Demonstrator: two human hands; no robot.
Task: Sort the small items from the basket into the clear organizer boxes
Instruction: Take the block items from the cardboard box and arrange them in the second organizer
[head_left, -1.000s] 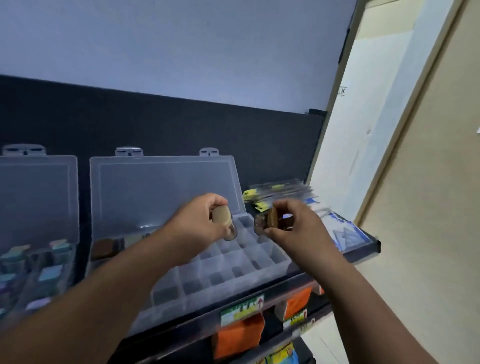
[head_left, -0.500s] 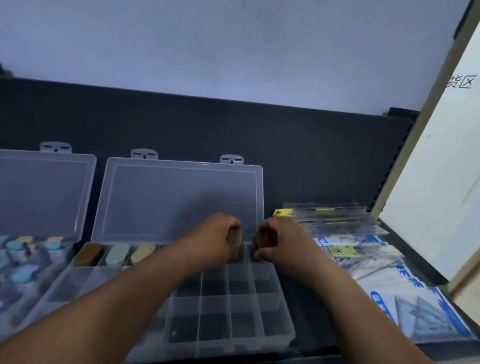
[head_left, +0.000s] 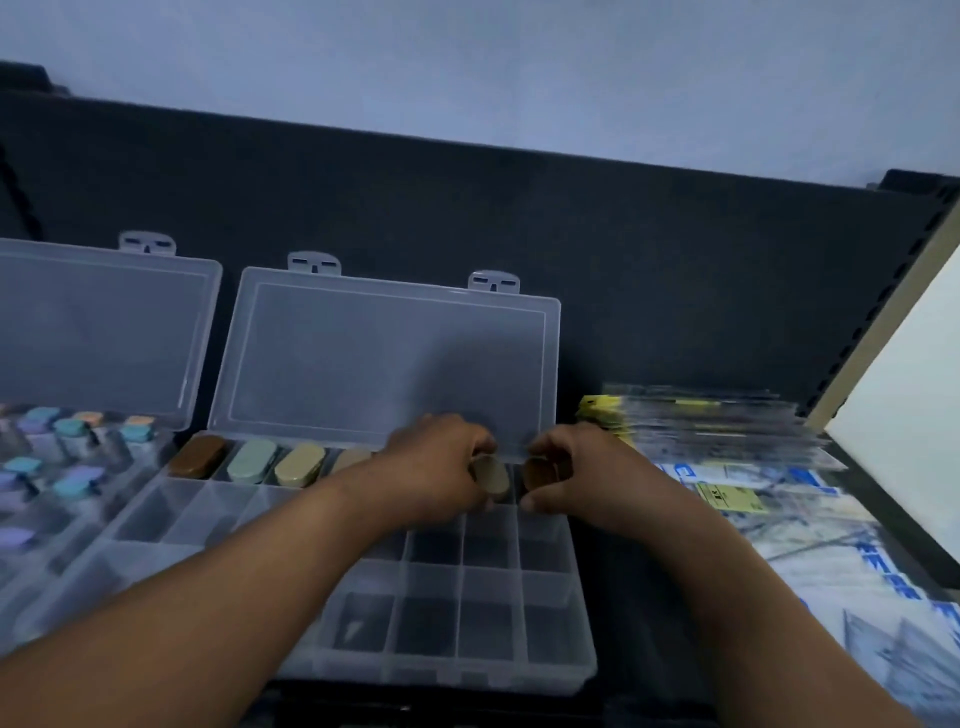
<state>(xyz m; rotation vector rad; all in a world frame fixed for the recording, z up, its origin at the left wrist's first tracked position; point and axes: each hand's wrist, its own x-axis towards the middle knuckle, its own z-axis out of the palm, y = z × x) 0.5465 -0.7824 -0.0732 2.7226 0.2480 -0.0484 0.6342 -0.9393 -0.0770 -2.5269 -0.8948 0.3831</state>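
A clear organizer box (head_left: 550, 654) lies open on the dark shelf, its lid (head_left: 384, 358) leaning against the back panel. Its back row holds a brown piece (head_left: 197, 457), a grey-green piece (head_left: 253, 461), a tan piece (head_left: 300, 464) and one more partly behind my arm. My left hand (head_left: 441, 462) grips a beige oval piece (head_left: 491, 478) over the back row near the right end. My right hand (head_left: 576, 473) grips a brown oval piece (head_left: 540, 474) over the back right compartment. No basket is in view.
A second open clear box (head_left: 78, 509) at the left holds several small bottles with blue, purple and orange caps. Packets of rulers and set squares (head_left: 727, 431) lie stacked at the right. A pale door panel (head_left: 904, 395) stands at the far right.
The view has swung left and down onto the shelf. Both hands have moved forward and lower, from above the box down to its back row, each still gripping its piece.
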